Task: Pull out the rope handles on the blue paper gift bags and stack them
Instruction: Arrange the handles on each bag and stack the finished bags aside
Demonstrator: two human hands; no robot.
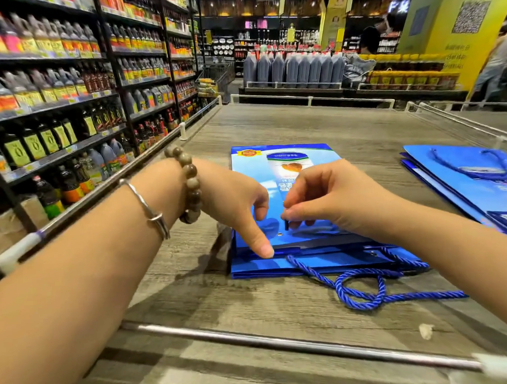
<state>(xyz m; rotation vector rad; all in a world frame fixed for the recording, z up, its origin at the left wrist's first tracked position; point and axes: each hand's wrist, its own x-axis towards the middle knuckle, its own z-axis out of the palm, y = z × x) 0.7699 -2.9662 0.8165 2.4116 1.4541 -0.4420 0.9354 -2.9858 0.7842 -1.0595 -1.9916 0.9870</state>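
Pinning the light, creasable blue gift bag (pixel 301 166) to the bench (pixel 272 123) with a left hand (pixel 235 198) fingertip (pixel 265 250) while the right hand (pixel 329 199) pinches the stiff rope tip (pixel 286 221) seems smart.

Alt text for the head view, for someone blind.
The left hand presses a flat blue gift bag onto a wooden table while the right hand pinches a dark rope end above it. A blue rope handle lies in front; more bags lie to the right.
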